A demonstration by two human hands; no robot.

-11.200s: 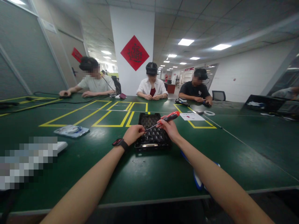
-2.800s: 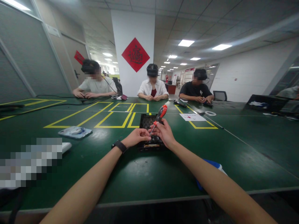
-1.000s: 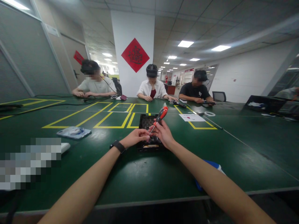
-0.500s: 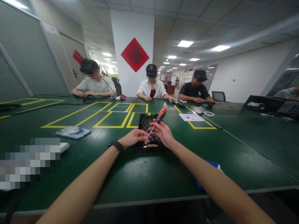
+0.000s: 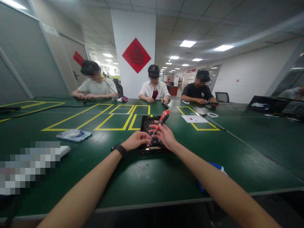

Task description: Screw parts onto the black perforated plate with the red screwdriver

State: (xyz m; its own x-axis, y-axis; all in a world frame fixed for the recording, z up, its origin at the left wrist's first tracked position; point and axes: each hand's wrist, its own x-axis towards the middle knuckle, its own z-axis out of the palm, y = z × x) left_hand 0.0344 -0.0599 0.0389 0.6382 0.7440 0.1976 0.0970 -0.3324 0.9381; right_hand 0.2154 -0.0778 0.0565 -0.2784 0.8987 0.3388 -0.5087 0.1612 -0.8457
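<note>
A red and black screwdriver point(image 5: 163, 117) slants over an open black tray-like case point(image 5: 145, 122), handle up and shaft pointing down to the left. My right hand point(image 5: 167, 136) holds it near the lower end of the handle, some fingers stretched out. At the shaft's lower end, the fingers of my left hand point(image 5: 136, 141) are pinched together over the case; whether they grip the tip or a small part cannot be made out. Small parts inside the case are partly covered by my hands, and a pale strip shows along its near side.
On the green table point(image 5: 142, 183) lie a phone point(image 5: 74, 135) at left, a printed paper sheet point(image 5: 194, 119), a white ring point(image 5: 212, 115) and a blue object point(image 5: 215, 166) partly under my right forearm. Several people sit across the table. A pixelated object lies at far left.
My hands and the screwdriver stay almost in place, with only slight shifts. Across the table, the middle person's hand has moved left with a dark object.
</note>
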